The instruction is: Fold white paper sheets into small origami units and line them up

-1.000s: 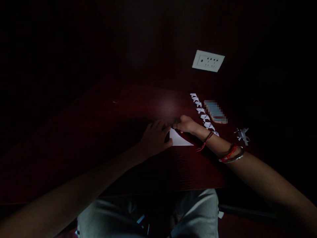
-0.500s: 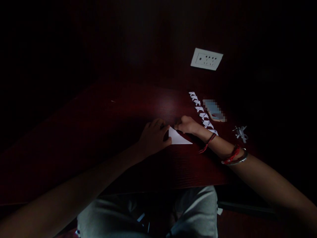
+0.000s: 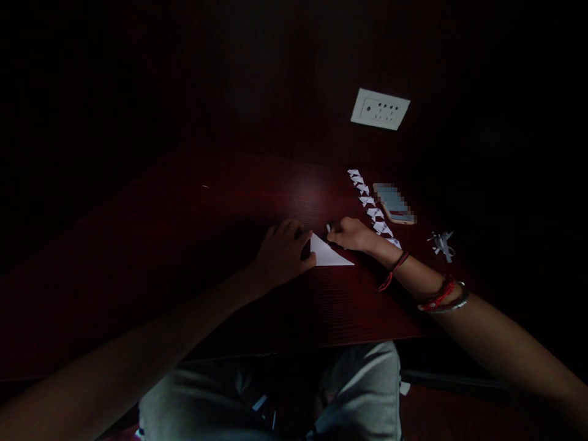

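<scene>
A white sheet of paper (image 3: 327, 255), folded into a triangle, lies on the dark red table (image 3: 184, 245). My left hand (image 3: 282, 252) rests on its left part, fingers laid over it and pressing it down. My right hand (image 3: 351, 234) is curled at the paper's upper edge, fingertips pinched against the fold. Red threads and a metal bangle (image 3: 443, 297) circle my right wrist.
A row of several small folded paper pieces (image 3: 370, 205) runs diagonally right of my right hand. A phone (image 3: 394, 204) lies beside them, and a small white folded figure (image 3: 441, 243) sits further right. A white wall socket plate (image 3: 380, 109) is behind the table. My grey trousers (image 3: 358, 392) show below.
My right hand has slid slightly right along the paper's upper edge. The left hand stays on the paper. The view has drifted a little.
</scene>
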{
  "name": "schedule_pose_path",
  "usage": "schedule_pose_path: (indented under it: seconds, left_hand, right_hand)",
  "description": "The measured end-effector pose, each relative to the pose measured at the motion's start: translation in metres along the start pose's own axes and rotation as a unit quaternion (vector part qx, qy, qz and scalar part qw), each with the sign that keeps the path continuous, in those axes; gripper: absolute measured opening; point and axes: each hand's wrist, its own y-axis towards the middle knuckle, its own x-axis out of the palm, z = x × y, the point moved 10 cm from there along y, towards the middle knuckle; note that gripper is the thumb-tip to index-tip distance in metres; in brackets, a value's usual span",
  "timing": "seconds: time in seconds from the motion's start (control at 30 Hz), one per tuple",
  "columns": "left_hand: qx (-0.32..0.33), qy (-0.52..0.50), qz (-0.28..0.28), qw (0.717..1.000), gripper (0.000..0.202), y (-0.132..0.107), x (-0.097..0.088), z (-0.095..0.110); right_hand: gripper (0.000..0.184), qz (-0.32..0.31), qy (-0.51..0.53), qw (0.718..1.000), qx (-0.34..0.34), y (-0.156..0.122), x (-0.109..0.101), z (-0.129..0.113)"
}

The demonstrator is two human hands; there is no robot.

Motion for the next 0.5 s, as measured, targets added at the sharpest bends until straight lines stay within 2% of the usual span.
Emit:
schedule_pose_path:
  seconds: [0.07,0.2,0.4,0.5]
  left_hand:
    - [-0.004,-0.007,0.002,1.000,0.042,0.000,0.000,-0.001]
    - [-0.008,-0.018,0.000,1.000,0.042,0.000,0.000,-0.001]
    - [-0.002,-0.003,0.006,1.000,0.041,0.000,0.001,0.000]
    - [0.006,-0.007,0.018,1.000,0.040,-0.001,0.000,0.001]
  right_hand:
    - [0.028,-0.006,0.003,1.000,-0.018,-0.001,0.002,-0.004]
    - [0.020,-0.005,0.001,0.999,-0.038,-0.003,0.003,-0.006]
    - [0.018,0.034,0.004,0.999,0.009,-0.014,-0.004,0.022]
    - [0.017,0.051,0.034,0.998,0.007,-0.030,-0.017,0.029]
